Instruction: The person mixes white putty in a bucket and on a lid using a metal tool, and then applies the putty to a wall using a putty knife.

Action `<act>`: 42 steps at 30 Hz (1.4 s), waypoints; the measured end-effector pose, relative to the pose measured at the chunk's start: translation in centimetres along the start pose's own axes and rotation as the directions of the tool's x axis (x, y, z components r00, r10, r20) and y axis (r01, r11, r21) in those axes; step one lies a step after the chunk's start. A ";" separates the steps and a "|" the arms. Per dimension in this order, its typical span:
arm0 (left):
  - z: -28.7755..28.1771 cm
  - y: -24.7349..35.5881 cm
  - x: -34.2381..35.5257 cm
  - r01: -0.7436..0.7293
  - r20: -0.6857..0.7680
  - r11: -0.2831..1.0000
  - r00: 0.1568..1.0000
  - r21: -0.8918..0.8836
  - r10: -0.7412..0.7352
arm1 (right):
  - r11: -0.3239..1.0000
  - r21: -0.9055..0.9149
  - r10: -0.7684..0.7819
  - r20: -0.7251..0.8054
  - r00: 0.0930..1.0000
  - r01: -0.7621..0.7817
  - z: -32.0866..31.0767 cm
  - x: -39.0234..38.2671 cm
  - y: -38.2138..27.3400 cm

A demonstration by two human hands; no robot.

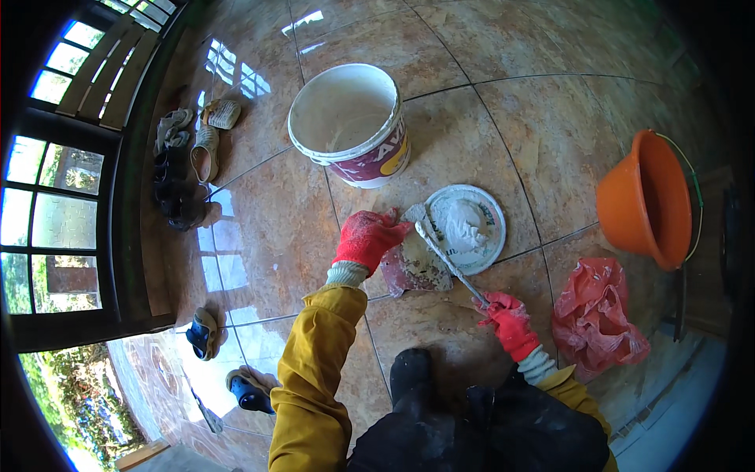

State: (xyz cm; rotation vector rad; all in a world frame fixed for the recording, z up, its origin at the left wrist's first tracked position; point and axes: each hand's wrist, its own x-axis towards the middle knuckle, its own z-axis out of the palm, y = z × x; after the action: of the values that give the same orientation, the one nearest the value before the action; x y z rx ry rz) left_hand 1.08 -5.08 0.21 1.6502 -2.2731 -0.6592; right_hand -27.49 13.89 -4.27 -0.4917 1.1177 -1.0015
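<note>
My left hand (pixel 371 238), in a red glove, is closed on a putty knife; its grey, paste-smeared blade (pixel 414 213) points to the right. In the other red glove, my right hand (pixel 510 321) grips the lower end of a thin stick (pixel 448 263) coated in white. The stick's upper end meets or nearly meets the blade. Just right of the blade, a round white lid (pixel 489 250) lies on the floor with a mound of white paste (pixel 464 226) on it. Beneath the stick is a stained, reddish flat piece (pixel 413 270) whose kind I cannot make out.
A large white bucket (pixel 346 118) with a purple label stands beyond my hands. On the right are an orange basin-like pail (pixel 641 200), tipped on its side, and a crumpled pink plastic bag (pixel 599 315). Several shoes (pixel 206 153) line the left, by the windowed door (pixel 59 236).
</note>
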 end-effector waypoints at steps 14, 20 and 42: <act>-1.4 -0.2 -2.3 0.411 0.334 0.822 0.897 -0.395 -0.288 | 1.000 0.002 -0.031 0.075 0.997 0.031 1.1 -0.6 -1.8; -2.7 0.8 -4.1 0.357 0.291 0.833 0.924 -0.423 -0.248 | 0.972 -0.143 -0.177 0.075 0.981 0.186 0.2 -2.2 -6.4; -6.5 4.3 -3.6 -0.395 -0.301 0.918 0.880 -0.030 0.368 | 0.793 -0.445 -0.466 0.000 0.885 0.417 0.0 -4.6 -13.0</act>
State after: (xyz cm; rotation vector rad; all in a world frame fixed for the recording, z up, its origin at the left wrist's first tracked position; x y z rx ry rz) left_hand 1.63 -1.96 8.16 1.1176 -2.2191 -0.3880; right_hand -33.26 11.41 7.96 -1.1148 1.3685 -1.1952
